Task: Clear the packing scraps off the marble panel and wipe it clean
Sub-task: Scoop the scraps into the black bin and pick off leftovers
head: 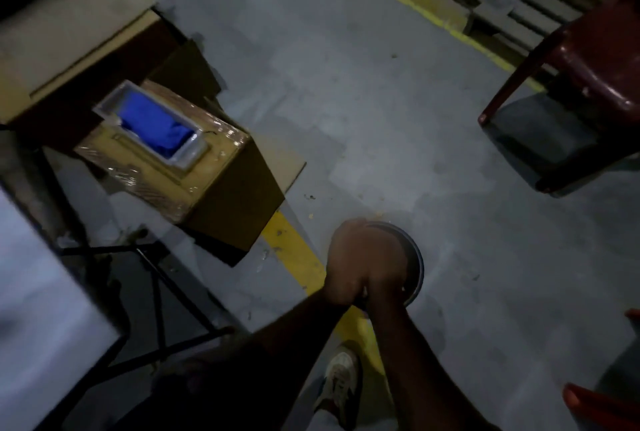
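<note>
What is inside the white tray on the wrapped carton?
A crumpled blue cloth fills the white tray. Anything beneath the cloth is hidden.

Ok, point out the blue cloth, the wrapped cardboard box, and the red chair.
blue cloth [156, 127]: head view, middle of the folded fabric.
wrapped cardboard box [221, 167]: head view, its top face.
red chair [602, 63]: head view, seat surface.

A dark red plastic chair [585, 84] stands on the grey concrete floor [346, 101], near a yellow painted line [433, 18]. At the left, a cardboard box [194, 184] wrapped in clear film sits below a larger stack of cartons [69, 46]. A worn sneaker [341, 378] rests on another yellow stripe.
</note>
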Tool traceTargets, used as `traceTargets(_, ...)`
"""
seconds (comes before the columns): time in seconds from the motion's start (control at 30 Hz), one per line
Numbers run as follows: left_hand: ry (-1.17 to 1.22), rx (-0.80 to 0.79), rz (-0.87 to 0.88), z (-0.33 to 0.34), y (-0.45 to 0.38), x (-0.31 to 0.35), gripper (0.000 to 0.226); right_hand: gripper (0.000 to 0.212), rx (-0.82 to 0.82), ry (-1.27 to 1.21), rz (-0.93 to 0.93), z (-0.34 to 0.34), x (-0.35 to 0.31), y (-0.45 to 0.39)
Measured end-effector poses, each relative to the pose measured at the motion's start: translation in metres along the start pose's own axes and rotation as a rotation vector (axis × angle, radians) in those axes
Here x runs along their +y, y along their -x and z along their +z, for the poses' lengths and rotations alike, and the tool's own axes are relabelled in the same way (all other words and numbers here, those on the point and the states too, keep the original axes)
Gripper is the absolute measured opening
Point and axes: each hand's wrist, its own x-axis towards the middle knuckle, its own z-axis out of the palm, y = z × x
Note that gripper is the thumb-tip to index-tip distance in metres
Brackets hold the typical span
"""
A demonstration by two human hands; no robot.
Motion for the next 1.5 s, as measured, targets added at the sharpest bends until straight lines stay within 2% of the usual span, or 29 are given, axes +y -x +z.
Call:
traceTargets(0.17,0.035,0.155,0.099,-0.079,0.074,0.069,0.02,0.011,-0.204,0.035,-0.115,0.013,-0.065,0.101)
traceTargets(0.37,0.05,0.384,0.17,-0.218,0.172,0.115,0.018,0.019,-0.499,0.192,-0.285,0.056,-0.118,0.251)
traceTargets(0.6,0.13,0.696,0.207,-0.391,0.281,0.091,0.018,0.02,-0.798,0.308,-0.402,0.136,-0.107,0.434)
traceTargets(0.87,0.291,0.902,0.179,-0.53,0.401,0.01,0.018,0.009,-1.051,0.37,-0.434,0.189,-0.037,0.599)
traceTargets(0.93,0.322,0.949,0.145,-0.557,0.422,-0.011,0.016,0.009,-1.088,0.429,-0.456,0.201,-0.016,0.624)
traceTargets(1.07,0.419,1.027,0.02,-0.595,0.455,-0.048,0.025,0.043,-1.122,0.645,-0.563,0.217,0.014,0.654)
traceTargets(1.27,0.445,1.089,-0.16,-0.631,0.472,-0.109,0.017,0.066,-1.129,0.897,-0.669,0.235,0.052,0.657)
traceTargets(1.4,0.396,1.052,-0.317,-0.641,0.469,-0.14,0.046,0.075,-1.132,1.042,-0.721,0.252,0.07,0.651)
traceTargets(1.5,0.331,1.008,-0.355,-0.652,0.458,-0.151,0.054,0.076,-1.128,1.093,-0.781,0.271,0.085,0.648)
